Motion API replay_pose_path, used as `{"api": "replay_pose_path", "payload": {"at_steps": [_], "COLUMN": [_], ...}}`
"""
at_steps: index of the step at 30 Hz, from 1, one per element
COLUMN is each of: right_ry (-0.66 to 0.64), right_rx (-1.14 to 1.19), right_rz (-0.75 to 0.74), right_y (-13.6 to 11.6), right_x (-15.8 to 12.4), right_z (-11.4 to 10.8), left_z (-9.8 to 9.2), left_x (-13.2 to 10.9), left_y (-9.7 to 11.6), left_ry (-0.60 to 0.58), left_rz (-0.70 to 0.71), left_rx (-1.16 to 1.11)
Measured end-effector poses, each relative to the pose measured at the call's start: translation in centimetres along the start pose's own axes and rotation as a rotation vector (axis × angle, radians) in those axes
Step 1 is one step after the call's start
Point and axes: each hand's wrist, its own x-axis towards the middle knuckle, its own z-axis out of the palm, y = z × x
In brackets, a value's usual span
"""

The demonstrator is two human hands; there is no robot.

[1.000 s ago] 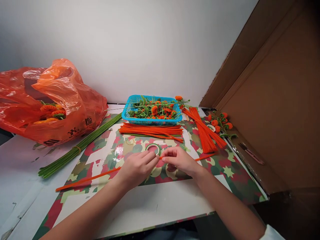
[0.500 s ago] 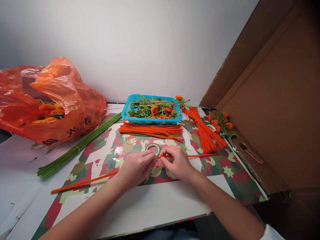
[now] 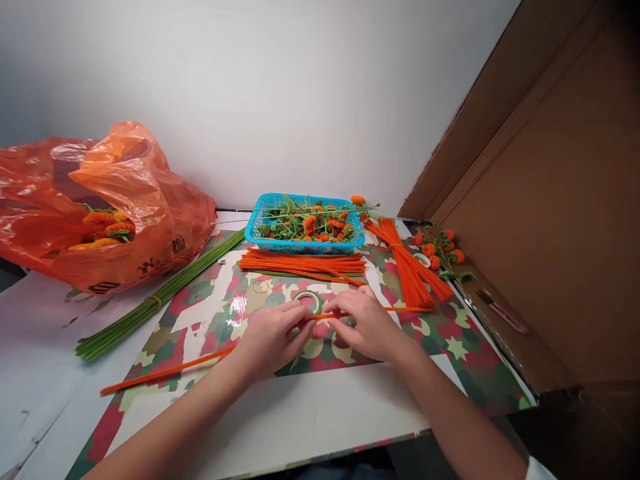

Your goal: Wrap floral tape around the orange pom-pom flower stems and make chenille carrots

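Observation:
A long orange pipe cleaner [image 3: 170,370] runs across the table through both hands; whether it is one piece or several joined is hidden by the fingers. My left hand [image 3: 273,337] pinches it near the middle, thumb and fingers closed. Just to the right, my right hand [image 3: 367,323] is closed on it too, and a short orange stretch shows between the fingertips. Right behind the fingers lies a roll of green tape [image 3: 309,301]. Beyond that is a row of loose orange pipe cleaners [image 3: 303,261].
A blue basket [image 3: 306,248] of orange flowers stands at the back. Left are an orange plastic bag [image 3: 165,220] and a green pipe-cleaner bundle [image 3: 160,303]. Right are an orange bundle [image 3: 407,270], flower stems [image 3: 443,248], a pink-handled cutter [image 3: 505,315] and a cardboard wall [image 3: 540,200].
My right hand has shifted slightly right, widening the gap between my fingertips, so more of the orange pipe cleaner shows there. My left hand keeps its pinch.

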Motion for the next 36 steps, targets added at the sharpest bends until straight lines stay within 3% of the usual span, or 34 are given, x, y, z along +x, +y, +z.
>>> {"api": "replay_pose_path", "payload": {"at_steps": [4, 11, 16, 19, 25, 36], "right_ry": [-0.16, -0.187, -0.234, -0.289, -0.283, -0.145], "right_rx": [-0.094, -0.31, -0.198, -0.149, -0.145, -0.174], "right_rz": [0.024, -0.075, -0.152, -0.114, -0.107, -0.133], "right_y": [-0.7, -3.2, -1.1, 0.9, 2.3, 2.8], "right_x": [-0.5, -1.5, -0.3, 0.7, 1.5, 2.0], "right_z": [-2.1, -3.3, -4.9, -6.0, -5.6, -2.9], "left_z": [-0.8, -1.2, -1.2, -1.1, -0.6, -0.4], "left_x": [0.2, 0.3, 0.4, 0.5, 0.6, 0.7], "left_y": [0.8, 1.5, 1.3, 1.2, 1.4, 0.7], "left_ry": [-0.088, -0.219, -0.227, -0.184, -0.191, -0.269], "left_rz": [0.017, 0.004, 0.035, 0.003, -0.147, -0.579], "left_rx": [-0.122, -0.284, -0.306, -0.282, -0.339, -0.663]}}
